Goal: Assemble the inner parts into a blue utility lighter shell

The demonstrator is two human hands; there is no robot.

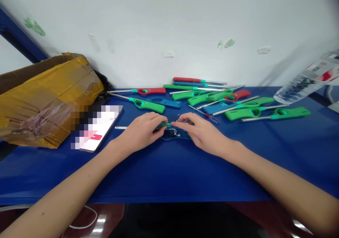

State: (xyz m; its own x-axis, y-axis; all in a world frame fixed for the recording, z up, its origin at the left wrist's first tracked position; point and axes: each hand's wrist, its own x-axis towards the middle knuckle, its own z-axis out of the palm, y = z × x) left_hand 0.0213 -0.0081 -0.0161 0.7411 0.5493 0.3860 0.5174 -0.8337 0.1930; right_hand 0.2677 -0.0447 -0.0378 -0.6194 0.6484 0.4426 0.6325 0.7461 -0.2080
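A blue lighter shell (181, 134) lies on the blue table between my hands, with white wire and small parts inside it. My left hand (144, 130) is closed in a pinch on a small green piece (164, 124) over the shell's left part. A metal tube (120, 127) sticks out to the left from beneath that hand. My right hand (202, 132) has its thumb and fingers drawn together just right of the green piece; what its fingertips hold is too small to make out.
Several long-necked lighters (242, 113) lie along the back of the table (164, 174). A taped cardboard box (47, 103) and a phone (102, 128) are at left. A clear plastic bottle (296, 86) lies tilted at back right. A thin screwdriver (208, 115) is behind my right hand.
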